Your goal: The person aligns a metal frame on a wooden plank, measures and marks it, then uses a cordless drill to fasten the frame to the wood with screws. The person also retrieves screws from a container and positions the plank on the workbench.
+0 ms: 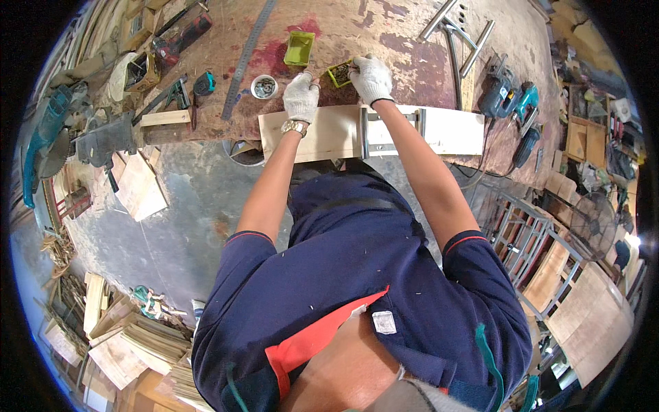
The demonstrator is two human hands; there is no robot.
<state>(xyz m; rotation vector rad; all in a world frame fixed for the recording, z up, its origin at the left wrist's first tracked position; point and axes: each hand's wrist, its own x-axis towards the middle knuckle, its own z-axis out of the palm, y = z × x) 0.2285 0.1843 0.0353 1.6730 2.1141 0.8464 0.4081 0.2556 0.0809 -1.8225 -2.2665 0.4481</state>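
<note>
Both my hands wear white work gloves and are over the far side of a pale wooden board [322,137]. My left hand [301,97] is closed beside a white cup [263,87] of small metal fasteners; whatever its fingertips pinch is too small to name. My right hand [372,79] closes at the right edge of a small yellow-green box [338,74] of screws, its fingers partly hidden. A second yellow-green box [299,48] stands farther back. Metal strips [421,123] run across the board below my right forearm.
On the left of the bench lie a long metal ruler [248,58], a tape measure [204,84], a red drill [182,40] and a wood strip [165,118]. Blue-green power tools [498,93] with cords lie at the right, near a metal tube frame [458,38]. Stacked boards [130,350] lie behind me.
</note>
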